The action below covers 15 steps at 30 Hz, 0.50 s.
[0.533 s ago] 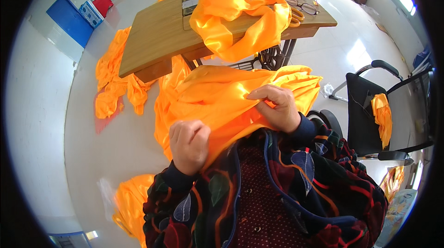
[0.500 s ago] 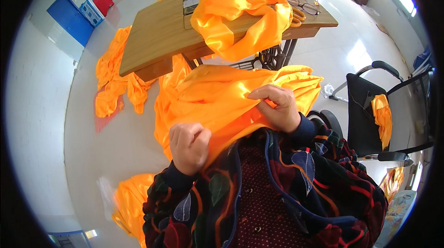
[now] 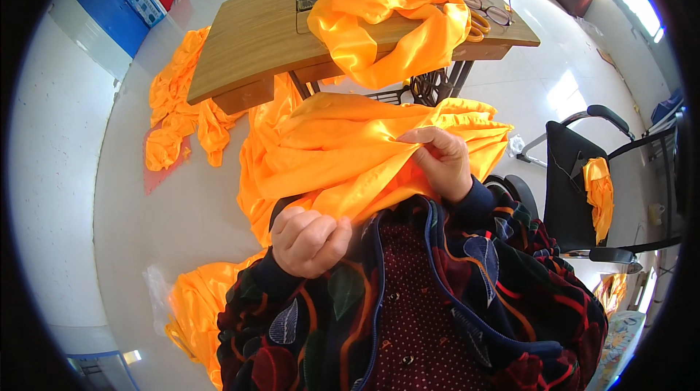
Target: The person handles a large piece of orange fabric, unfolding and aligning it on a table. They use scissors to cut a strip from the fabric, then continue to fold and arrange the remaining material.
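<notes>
orange cloth pinched tight by left hand and right hand, hiding wooden table legs.

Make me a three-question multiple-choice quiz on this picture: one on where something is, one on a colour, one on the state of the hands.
1. Where do the eyeglasses lie?
A. on the floor
B. on the wooden table, near its right end
C. on the black chair

2. What colour is the cloth held in both hands?
A. orange
B. blue
C. white

3. How does the left hand stand?
A. open and flat on the table
B. closed in a fist on the cloth's edge
C. resting empty on the chair

Answers:
1 B, the glasses sit on the tabletop beside the orange cloth piled on the table.
2 A, the satin is bright orange.
3 B, its fingers curl shut on the cloth, while the right hand pinches the same edge higher up.
</notes>
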Each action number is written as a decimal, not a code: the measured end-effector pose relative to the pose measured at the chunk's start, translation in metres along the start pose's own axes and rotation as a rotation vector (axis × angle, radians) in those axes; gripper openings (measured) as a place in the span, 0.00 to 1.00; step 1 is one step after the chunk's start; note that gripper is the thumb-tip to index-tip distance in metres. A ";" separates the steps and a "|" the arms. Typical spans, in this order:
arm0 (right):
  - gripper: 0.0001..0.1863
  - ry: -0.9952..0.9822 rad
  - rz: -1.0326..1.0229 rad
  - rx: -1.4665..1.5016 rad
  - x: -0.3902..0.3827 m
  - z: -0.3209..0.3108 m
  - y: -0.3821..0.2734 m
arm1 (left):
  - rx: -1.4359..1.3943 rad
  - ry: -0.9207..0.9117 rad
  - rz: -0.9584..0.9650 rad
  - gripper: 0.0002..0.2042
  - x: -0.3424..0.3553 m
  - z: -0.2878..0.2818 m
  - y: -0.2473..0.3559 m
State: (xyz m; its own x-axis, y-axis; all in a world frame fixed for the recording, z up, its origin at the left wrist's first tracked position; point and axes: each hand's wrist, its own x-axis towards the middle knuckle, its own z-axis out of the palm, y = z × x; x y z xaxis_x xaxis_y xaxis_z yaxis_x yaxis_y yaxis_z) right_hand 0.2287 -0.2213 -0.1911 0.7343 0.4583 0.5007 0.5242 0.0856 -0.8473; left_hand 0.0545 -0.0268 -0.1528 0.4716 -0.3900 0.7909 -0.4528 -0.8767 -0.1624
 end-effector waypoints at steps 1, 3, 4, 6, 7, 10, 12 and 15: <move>0.07 0.004 0.029 0.041 0.000 0.001 0.001 | -0.001 0.000 0.004 0.13 0.000 0.000 0.000; 0.07 0.021 0.082 0.125 -0.001 0.002 0.003 | -0.001 0.000 -0.001 0.12 -0.002 0.001 -0.001; 0.07 0.022 0.091 0.129 -0.001 0.001 0.003 | 0.000 0.000 -0.010 0.11 -0.002 0.001 -0.002; 0.07 0.029 0.111 0.139 -0.002 0.001 0.004 | -0.006 0.001 -0.031 0.11 -0.004 0.002 -0.003; 0.06 0.025 0.106 0.138 -0.002 0.000 0.005 | -0.013 0.002 -0.043 0.11 -0.004 0.002 -0.004; 0.06 0.029 0.098 0.140 -0.002 0.000 0.006 | -0.029 0.015 -0.086 0.12 -0.005 0.002 -0.004; 0.06 0.037 0.097 0.142 -0.001 0.000 0.007 | -0.037 0.029 -0.117 0.12 -0.005 0.002 -0.005; 0.06 0.048 0.091 0.163 -0.002 0.001 0.009 | -0.092 0.031 -0.188 0.12 -0.004 0.002 -0.006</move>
State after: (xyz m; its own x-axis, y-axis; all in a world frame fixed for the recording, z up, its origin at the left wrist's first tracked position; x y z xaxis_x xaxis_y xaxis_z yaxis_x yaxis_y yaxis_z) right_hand 0.2312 -0.2202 -0.1996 0.7976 0.4281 0.4249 0.3804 0.1897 -0.9052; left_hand 0.0566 -0.0209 -0.1558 0.5316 -0.2115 0.8202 -0.4267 -0.9034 0.0436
